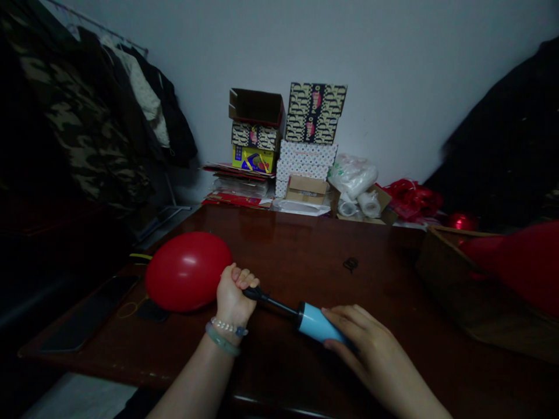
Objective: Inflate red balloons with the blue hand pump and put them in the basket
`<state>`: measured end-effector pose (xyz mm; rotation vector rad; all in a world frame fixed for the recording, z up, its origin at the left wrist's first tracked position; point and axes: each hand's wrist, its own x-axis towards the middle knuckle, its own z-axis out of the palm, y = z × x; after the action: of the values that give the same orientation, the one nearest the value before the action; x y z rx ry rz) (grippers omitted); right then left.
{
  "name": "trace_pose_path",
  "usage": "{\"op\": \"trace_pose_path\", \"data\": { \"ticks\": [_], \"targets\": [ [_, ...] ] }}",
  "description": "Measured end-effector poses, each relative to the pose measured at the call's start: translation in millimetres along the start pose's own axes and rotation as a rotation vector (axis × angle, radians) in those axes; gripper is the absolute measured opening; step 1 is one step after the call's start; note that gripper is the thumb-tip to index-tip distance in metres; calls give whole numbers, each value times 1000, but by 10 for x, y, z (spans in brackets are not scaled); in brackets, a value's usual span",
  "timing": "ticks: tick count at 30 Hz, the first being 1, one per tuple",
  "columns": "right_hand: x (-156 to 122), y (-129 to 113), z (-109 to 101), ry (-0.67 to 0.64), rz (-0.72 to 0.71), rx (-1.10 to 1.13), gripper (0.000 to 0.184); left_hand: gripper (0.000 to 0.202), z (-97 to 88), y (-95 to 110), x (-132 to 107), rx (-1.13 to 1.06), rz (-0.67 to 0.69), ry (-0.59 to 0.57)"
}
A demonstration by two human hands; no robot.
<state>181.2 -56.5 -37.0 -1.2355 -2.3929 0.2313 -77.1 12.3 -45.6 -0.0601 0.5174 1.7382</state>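
A red inflated balloon (187,270) lies over the left part of the dark wooden table (305,256). My left hand (233,294) is closed in a fist around the balloon's neck where it meets the black nozzle of a hand pump. My right hand (364,346) is wrapped around the light blue pump (315,322), which lies almost level between the two hands. A bead bracelet and a pale bangle sit on my left wrist.
Stacked cardboard boxes (286,137), plastic bags (353,177) and red packaging stand against the far wall. An open brown box (463,285) with red balloons (524,265) is at the right. A dark phone (89,320) lies near the left edge. Clothes hang at the left.
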Motion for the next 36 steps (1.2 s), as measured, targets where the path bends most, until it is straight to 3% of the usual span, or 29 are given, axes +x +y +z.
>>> {"op": "trace_pose_path", "data": {
  "ticks": [13, 20, 28, 36],
  "targets": [
    [17, -119, 62, 23, -18, 16, 35, 41, 64, -259, -186, 32, -57, -14],
    [32, -145, 39, 8, -4, 82, 38, 41, 82, -140, -156, 30, -48, -34],
    [-7, 22, -32, -6, -12, 105, 36, 39, 70, 70, -29, 13, 17, -33],
    [-13, 9, -31, -30, 15, 60, 33, 38, 88, 21, -77, -1, 14, -14]
  ]
}}
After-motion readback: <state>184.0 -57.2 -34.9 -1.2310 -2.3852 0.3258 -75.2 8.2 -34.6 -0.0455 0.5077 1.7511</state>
